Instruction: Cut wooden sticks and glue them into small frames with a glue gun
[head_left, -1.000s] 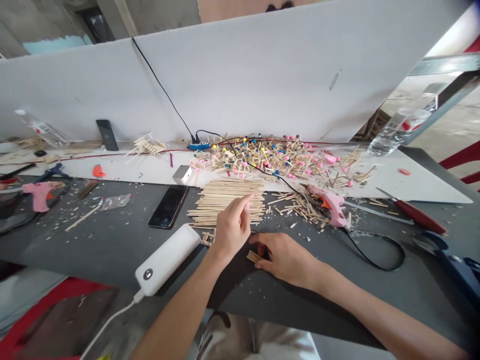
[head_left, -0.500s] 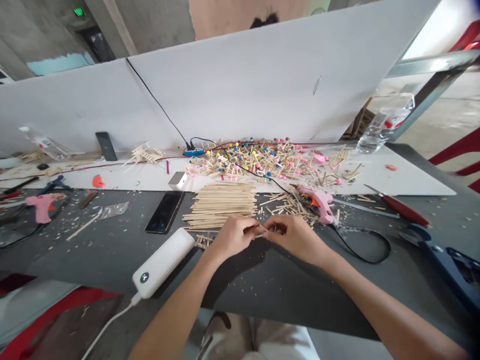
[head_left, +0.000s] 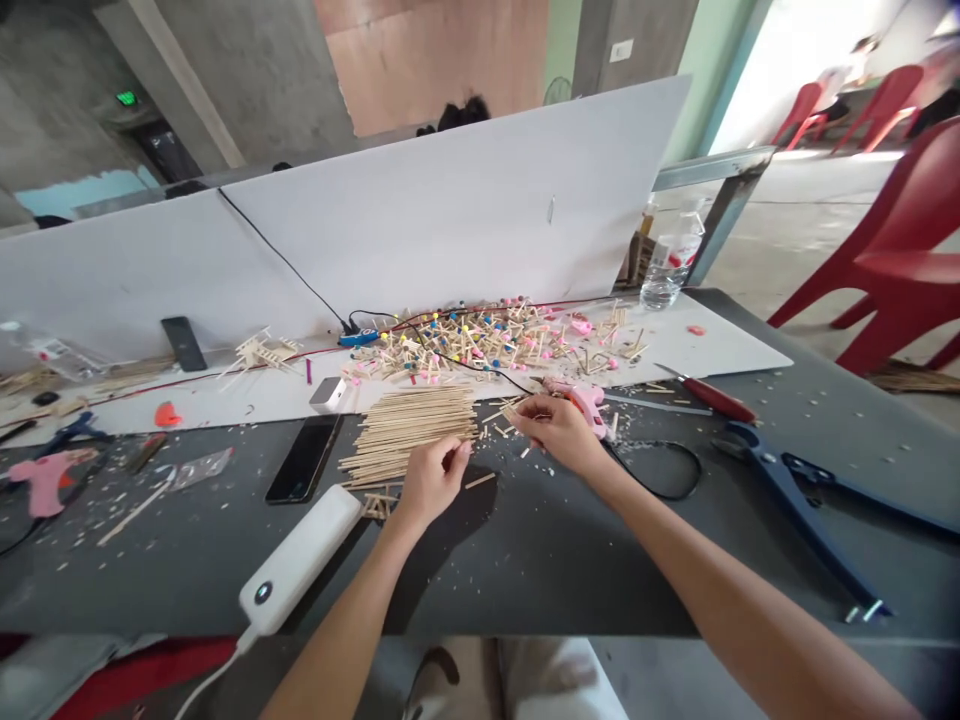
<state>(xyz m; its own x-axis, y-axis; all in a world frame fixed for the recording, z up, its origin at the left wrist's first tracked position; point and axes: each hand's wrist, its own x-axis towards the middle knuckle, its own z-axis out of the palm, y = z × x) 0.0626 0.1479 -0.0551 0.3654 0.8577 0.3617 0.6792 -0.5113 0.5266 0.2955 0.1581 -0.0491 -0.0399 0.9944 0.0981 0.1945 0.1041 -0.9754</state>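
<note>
My left hand [head_left: 435, 480] is curled at the near right edge of a layer of long thin wooden sticks [head_left: 412, 425]; thumb and forefinger meet, and anything between them is too small to make out. My right hand [head_left: 559, 432] reaches over scattered short stick pieces [head_left: 491, 420], its fingertips pinched together among them; what they hold is unclear. One short stick [head_left: 481, 481] lies on the dark table between the hands. Just beyond my right hand is a pink glue gun [head_left: 589, 402]. Several short pieces joined together [head_left: 380, 503] lie left of my left hand.
Many small stick pieces with coloured balls [head_left: 465, 340] are heaped on a white board. A phone [head_left: 304, 460] and a white power bank [head_left: 300, 560] lie left. A red-handled knife [head_left: 712, 395] and blue cutters [head_left: 787, 500] lie right. A water bottle [head_left: 671, 262] stands behind.
My hands, together earlier, have moved apart; the right went forward to the short pieces. A short stick now lies on the table where they met. The view has turned right.
</note>
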